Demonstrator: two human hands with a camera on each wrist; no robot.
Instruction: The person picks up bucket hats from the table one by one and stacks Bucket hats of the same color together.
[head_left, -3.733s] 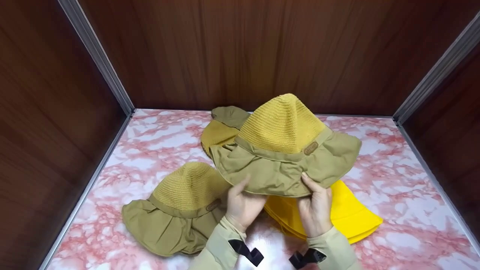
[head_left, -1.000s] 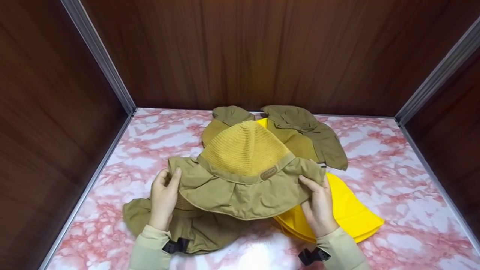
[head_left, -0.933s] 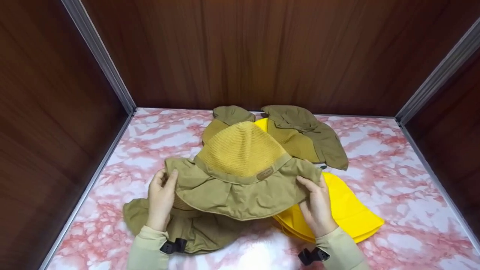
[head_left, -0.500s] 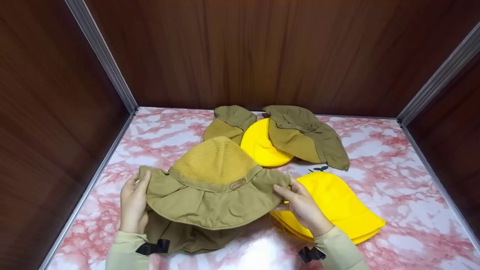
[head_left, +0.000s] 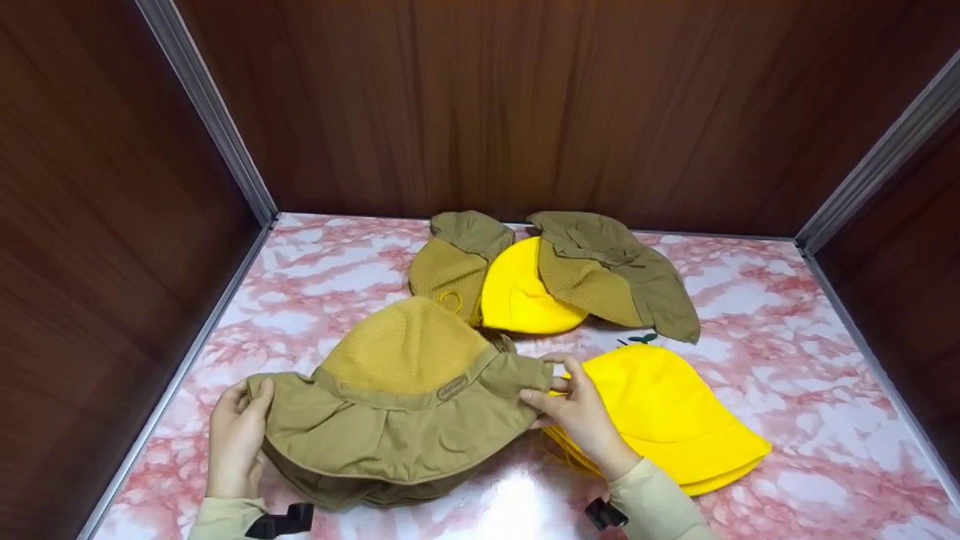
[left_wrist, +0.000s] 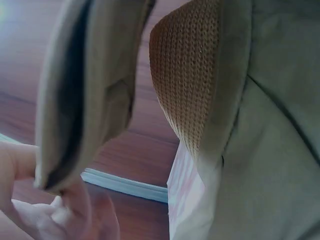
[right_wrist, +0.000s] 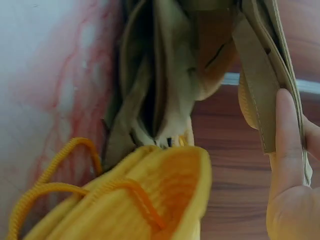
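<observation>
Between both hands hangs a sun hat (head_left: 409,349) with a mustard knitted crown, khaki ruffled brim and small brown label. My left hand (head_left: 236,442) pinches the left end of its brim, thumb in front. At the right end, my right hand (head_left: 581,416) pinches the brim between thumb and fingers. Directly below lies a similar sun hat, its khaki brim (head_left: 360,495) showing under the held one; the left wrist view shows its knitted crown (left_wrist: 187,75). Beside my right hand, a yellow bucket hat (head_left: 660,412) with doubled brim edges lies on the table.
At the back lie a khaki-and-mustard hat (head_left: 457,266), a yellow hat (head_left: 525,292) and another khaki hat (head_left: 622,274) overlapping it. A yellow cord (right_wrist: 55,189) loops from the near yellow hat. Wooden panels (head_left: 525,105) enclose the marbled table (head_left: 817,420).
The held hat has moved left and down, over the hat at front left. Both hands moved with it, having spread apart along the brim earlier. The yellow hat at the back is now uncovered.
</observation>
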